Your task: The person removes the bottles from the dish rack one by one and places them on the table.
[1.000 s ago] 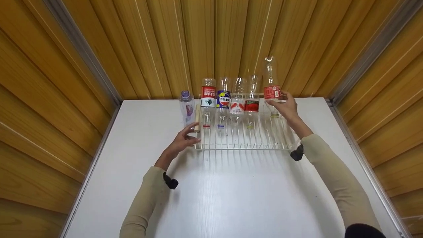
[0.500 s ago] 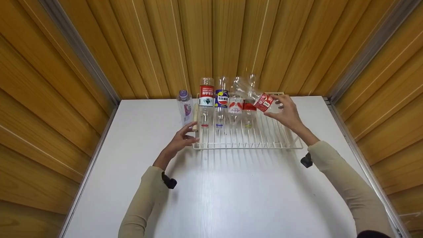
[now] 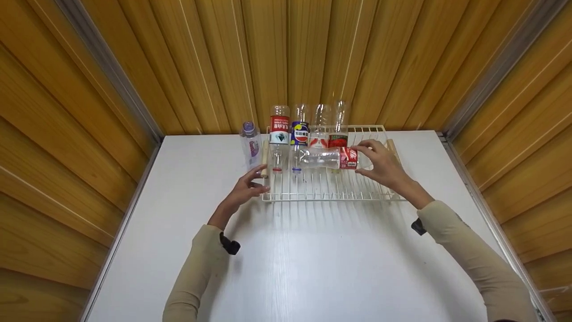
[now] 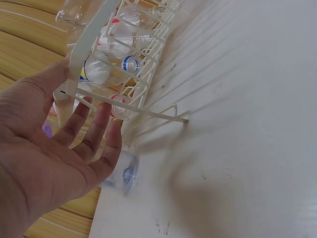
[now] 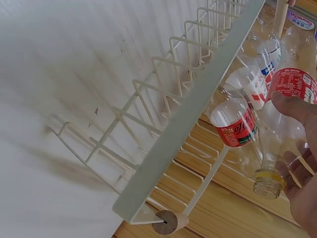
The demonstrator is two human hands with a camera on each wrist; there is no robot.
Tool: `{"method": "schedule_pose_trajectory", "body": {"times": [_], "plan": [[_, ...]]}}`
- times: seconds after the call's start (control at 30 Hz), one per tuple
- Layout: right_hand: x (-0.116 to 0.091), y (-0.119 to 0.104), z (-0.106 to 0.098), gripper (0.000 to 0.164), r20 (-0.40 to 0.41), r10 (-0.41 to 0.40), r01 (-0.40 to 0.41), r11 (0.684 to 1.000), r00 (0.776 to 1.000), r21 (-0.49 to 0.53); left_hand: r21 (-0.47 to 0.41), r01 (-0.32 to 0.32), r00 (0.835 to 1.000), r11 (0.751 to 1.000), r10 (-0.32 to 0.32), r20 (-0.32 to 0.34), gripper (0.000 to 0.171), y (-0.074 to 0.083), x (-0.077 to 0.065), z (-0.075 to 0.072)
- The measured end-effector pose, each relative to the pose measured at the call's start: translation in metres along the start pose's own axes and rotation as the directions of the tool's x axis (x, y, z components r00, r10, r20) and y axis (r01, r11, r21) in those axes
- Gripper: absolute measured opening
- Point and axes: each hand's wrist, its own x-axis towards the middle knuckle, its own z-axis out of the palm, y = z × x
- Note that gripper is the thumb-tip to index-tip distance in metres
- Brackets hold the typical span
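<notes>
My right hand (image 3: 380, 165) grips a clear plastic bottle (image 3: 324, 158) by its red-labelled part, holding it sideways over the wire rack (image 3: 321, 197). In the right wrist view its uncapped neck with a yellow ring (image 5: 269, 183) lies near my fingers, and the base points left. My left hand (image 3: 245, 190) holds the rack's left end by the wooden handle (image 3: 264, 158), thumb and fingers spread around the frame. On the rack lie a red-and-white-labelled bottle (image 3: 279, 127), a blue-labelled bottle (image 3: 300, 133) and others with pink and red (image 3: 338, 140) labels, necks toward me.
A clear bottle with a purple top (image 3: 251, 143) stands on the table left of the rack. A second wooden handle (image 3: 393, 150) is at the rack's right end. Behind it rises a wood-panelled wall (image 3: 286, 58). The white table (image 3: 313, 259) extends in front.
My right hand has turned the red-labelled bottle from upright to sideways, its base swinging left, and brought it lower and toward me over the rack. The left hand stays at the rack's end.
</notes>
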Motion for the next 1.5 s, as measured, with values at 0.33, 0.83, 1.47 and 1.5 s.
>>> {"method": "schedule_pose_trajectory", "body": {"times": [0.33,0.83,1.47,1.5], "plan": [[-0.007,0.000,0.005,0.072,-0.029,-0.116,0.113,0.991,0.993,-0.074,0.161,-0.062,0.998,0.985,0.059,0.024,0.078,0.019,-0.008,-0.006],[-0.011,-0.019,0.010,0.078,-0.042,-0.227,0.221,0.967,0.973,-0.124,0.274,-0.180,0.981,0.945,0.152,0.122,0.054,0.087,-0.015,-0.004],[-0.007,-0.031,0.015,0.071,-0.118,-0.420,0.396,0.900,0.900,-0.182,0.398,-0.328,0.898,0.857,0.152,0.413,0.061,0.113,0.007,0.035],[-0.007,-0.032,0.015,0.071,-0.125,-0.431,0.405,0.895,0.894,-0.188,0.398,-0.322,0.899,0.859,0.147,0.412,0.062,0.114,0.007,0.036]]}}
